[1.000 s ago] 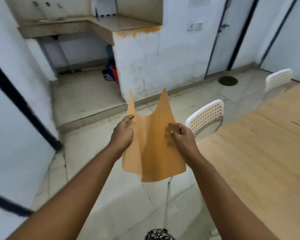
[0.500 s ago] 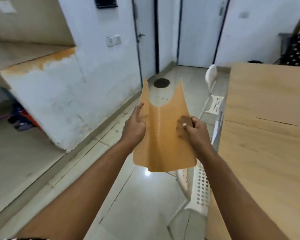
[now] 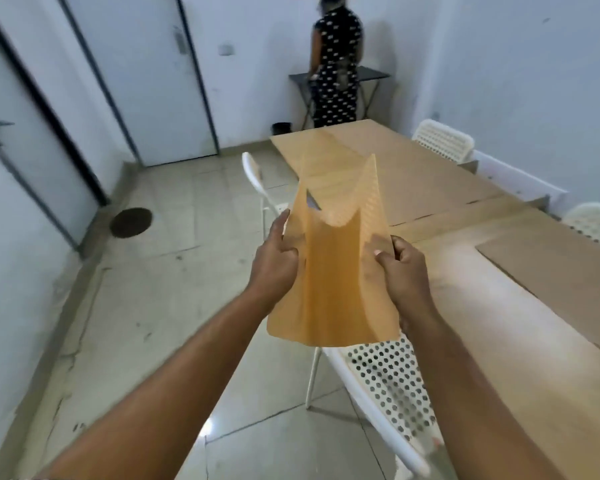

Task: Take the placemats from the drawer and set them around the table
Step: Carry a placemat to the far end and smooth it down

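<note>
head cam | looks forward-down, close on hands (image 3: pixel 340 268) | table (image 3: pixel 499 306) right, doors (image 3: pixel 146 81) far left

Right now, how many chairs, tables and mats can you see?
Chairs: 4
Tables: 2, the big wooden one and a dark one behind
Mats: 1 bunch, too overlapped to count
Total: 7
</note>
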